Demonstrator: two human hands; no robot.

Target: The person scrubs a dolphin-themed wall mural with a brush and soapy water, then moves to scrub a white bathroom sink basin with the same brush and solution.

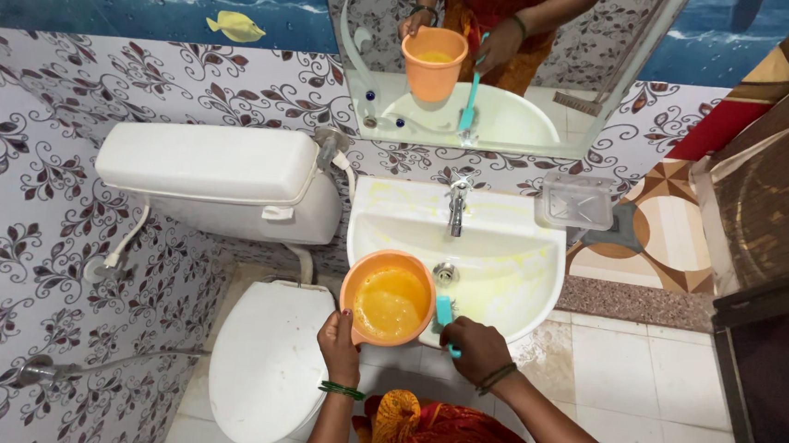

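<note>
My left hand [339, 345] grips the handle of an orange plastic mug [388, 298] holding yellowish liquid, held over the front left rim of the white wash basin [494, 256]. My right hand [475, 349] is closed around a teal brush [445, 314], whose head rests at the basin's front edge beside the mug. The basin's inside is streaked with yellow. A chrome tap [457, 205] stands at the back of the basin, above the drain [445, 273].
A white toilet [264, 360] with shut lid and its cistern [217, 177] stand left of the basin. A mirror with glass shelf [476, 116] hangs above. A clear soap dish [578, 202] sits on the wall at right. A dark door [770, 276] is far right.
</note>
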